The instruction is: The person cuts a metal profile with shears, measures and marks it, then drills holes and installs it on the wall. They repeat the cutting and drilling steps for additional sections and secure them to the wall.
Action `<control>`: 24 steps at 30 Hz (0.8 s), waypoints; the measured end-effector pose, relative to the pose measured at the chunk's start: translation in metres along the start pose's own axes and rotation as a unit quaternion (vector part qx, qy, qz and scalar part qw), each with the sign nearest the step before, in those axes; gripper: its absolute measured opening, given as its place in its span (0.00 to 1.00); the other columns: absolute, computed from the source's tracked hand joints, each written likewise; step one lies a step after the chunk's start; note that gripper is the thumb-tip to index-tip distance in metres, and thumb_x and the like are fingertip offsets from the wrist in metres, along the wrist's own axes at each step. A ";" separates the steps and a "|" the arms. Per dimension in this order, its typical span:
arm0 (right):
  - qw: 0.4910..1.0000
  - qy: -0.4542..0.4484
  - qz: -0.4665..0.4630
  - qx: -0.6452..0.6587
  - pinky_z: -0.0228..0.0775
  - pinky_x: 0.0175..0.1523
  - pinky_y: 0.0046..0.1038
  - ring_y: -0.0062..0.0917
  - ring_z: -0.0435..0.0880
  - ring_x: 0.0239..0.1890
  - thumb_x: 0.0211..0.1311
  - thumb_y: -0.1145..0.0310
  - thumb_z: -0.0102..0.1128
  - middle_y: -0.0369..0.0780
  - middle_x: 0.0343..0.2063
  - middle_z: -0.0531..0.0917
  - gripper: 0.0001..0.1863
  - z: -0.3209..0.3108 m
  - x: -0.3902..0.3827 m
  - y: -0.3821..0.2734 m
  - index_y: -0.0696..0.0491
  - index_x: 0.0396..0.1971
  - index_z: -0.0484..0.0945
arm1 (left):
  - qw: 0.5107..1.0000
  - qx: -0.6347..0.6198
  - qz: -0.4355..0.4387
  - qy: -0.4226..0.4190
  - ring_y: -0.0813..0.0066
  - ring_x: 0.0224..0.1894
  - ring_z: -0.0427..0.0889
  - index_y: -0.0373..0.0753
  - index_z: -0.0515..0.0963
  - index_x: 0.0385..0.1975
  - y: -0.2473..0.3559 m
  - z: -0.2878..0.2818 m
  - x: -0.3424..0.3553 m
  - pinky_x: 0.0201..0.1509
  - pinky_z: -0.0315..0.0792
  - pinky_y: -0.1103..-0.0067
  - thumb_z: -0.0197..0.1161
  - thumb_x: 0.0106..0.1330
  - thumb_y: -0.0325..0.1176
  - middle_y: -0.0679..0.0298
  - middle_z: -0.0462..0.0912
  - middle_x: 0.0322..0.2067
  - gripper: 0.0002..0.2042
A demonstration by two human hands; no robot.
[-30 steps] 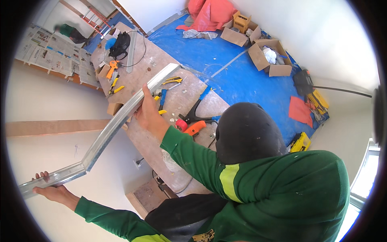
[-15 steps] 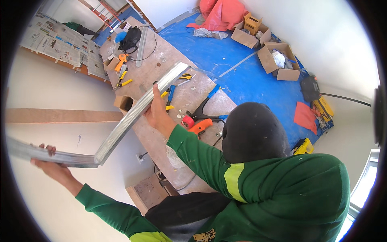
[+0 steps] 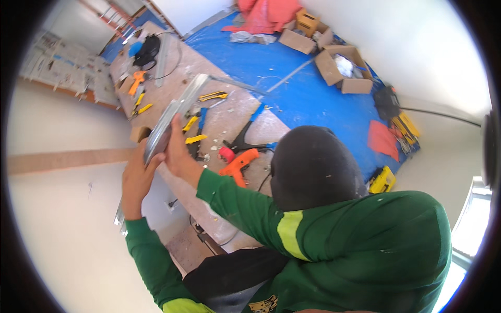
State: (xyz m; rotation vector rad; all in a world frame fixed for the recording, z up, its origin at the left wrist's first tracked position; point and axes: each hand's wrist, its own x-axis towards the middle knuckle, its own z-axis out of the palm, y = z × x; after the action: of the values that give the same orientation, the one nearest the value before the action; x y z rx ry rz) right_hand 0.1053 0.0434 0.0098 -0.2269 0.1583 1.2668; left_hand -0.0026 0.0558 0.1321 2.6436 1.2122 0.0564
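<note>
Ahead of me is a bent silvery metal channel, its two lengths folded close together and slanting up to the right. My left hand closes around its lower part, thumb pressing near the fold. My right hand grips it just beside, fingers wrapped behind the metal and partly hidden. Past my left wrist, the channel's lower end juts out. Close to my right hand, on a dusty board, lie a yellow utility knife, yellow-handled tools, a blue-and-black hacksaw, and an orange pistol-grip tool.
Beyond the board, a blue sheet covers the floor. Open cardboard boxes and red sheeting rest on it. Newspaper covers a surface at far left. A rounded dark cloth shape stands beside my right arm.
The channel's lower length has swung in from the left and folded against the upper one. My left hand has moved right, close to my right hand. The view has shifted slightly.
</note>
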 end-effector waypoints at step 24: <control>0.997 0.036 0.065 -0.006 0.77 0.50 0.33 0.23 0.84 0.51 0.69 0.15 0.48 0.34 0.53 0.84 0.48 -0.005 0.007 0.002 0.43 0.68 0.77 | 0.995 -0.087 -0.034 -0.027 0.47 0.63 0.86 0.36 0.77 0.72 0.005 -0.005 0.010 0.68 0.76 0.62 0.72 0.75 0.52 0.43 0.87 0.60 0.34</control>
State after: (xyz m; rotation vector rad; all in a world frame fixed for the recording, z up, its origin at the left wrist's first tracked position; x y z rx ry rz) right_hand 0.1051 0.0491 0.0027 -0.2763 0.2294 1.3891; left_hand 0.0067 0.0612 0.1370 2.4367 1.2197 0.0753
